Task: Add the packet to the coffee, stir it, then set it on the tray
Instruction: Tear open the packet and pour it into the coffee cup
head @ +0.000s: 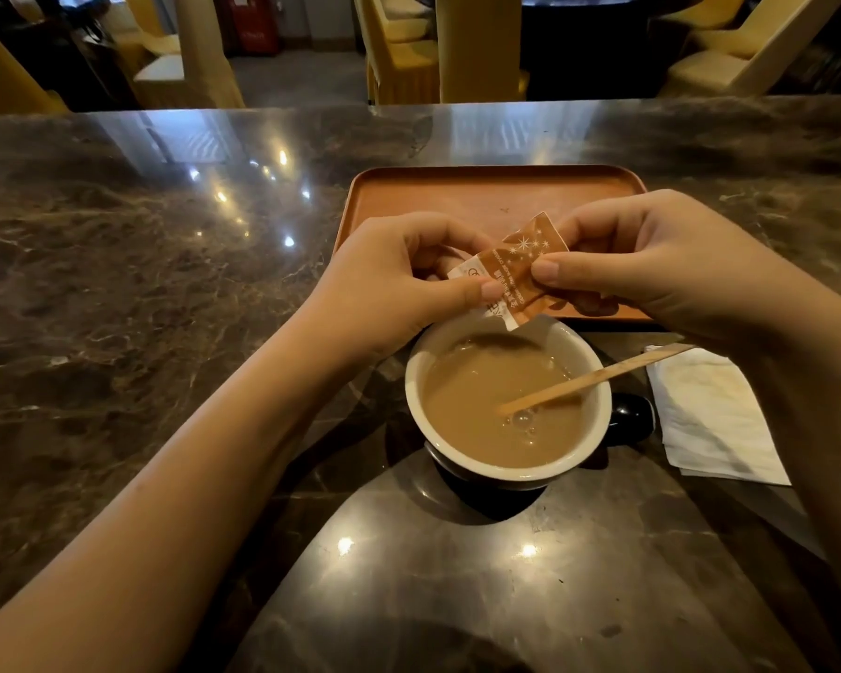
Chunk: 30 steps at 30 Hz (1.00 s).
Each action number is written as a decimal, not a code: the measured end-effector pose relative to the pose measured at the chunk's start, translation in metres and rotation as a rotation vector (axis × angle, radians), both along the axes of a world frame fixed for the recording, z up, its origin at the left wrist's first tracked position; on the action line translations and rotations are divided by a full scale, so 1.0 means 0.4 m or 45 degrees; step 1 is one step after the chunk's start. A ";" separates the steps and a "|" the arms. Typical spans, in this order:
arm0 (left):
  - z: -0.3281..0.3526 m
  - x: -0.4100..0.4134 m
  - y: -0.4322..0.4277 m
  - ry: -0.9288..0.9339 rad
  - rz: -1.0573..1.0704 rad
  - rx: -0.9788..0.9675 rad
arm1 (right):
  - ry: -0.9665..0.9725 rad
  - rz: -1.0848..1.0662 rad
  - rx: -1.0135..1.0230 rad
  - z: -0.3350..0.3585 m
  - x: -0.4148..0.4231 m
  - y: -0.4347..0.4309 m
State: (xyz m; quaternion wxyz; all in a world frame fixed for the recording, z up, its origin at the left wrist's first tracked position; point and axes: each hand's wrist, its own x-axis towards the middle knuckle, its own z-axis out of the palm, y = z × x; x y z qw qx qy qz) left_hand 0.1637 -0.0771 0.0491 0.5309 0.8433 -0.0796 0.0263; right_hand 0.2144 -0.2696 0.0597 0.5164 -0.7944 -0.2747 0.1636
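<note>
Both hands are holding the brown packet [515, 272] just above the far rim of the coffee cup [508, 405]. The left hand [399, 279] is pinching its lower white end, grip clenched on it between thumb and forefinger; the right hand [651, 264] is gripping its upper part the same way. A wooden stirrer [588, 378] is leaning in the milky coffee, its top end pointing right of the cup. The orange tray [457, 196] is lying just beyond the cup on the marble desk [142, 284], and a white napkin [714, 420] is lying right of the cup.
</note>
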 end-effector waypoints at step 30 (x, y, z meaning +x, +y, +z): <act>0.004 -0.005 -0.002 -0.008 0.001 -0.007 | -0.212 -0.021 -0.092 0.017 -0.021 0.010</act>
